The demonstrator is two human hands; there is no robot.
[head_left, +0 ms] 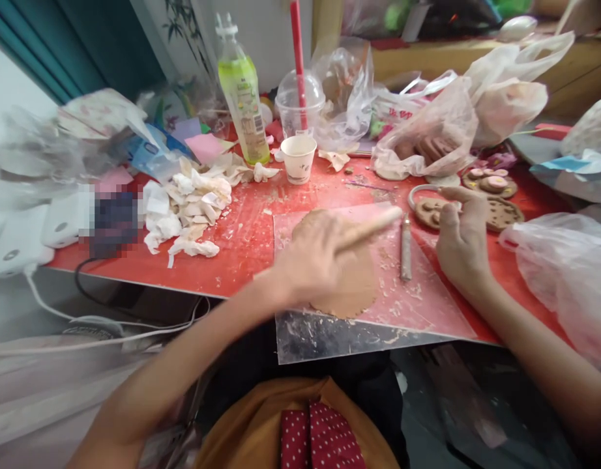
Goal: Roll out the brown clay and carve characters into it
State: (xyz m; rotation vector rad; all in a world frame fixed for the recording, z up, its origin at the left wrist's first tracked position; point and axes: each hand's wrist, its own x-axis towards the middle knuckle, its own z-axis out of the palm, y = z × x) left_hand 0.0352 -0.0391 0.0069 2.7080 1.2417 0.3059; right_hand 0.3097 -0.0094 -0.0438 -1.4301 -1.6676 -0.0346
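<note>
On the red table (242,241), left hand (310,260) grips a rolling pin (369,228) pointing up-right

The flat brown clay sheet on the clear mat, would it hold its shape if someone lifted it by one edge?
Probably not. The clay sheet looks thin and soft, so it would likely droop or tear. Crumbs smeared on the clear mat suggest it may stick. The left hand rests a wooden stick over it.

left hand (313,260) motion-blurred, hiding part of clay slab (354,286), pixelated patch (109,225)
</note>
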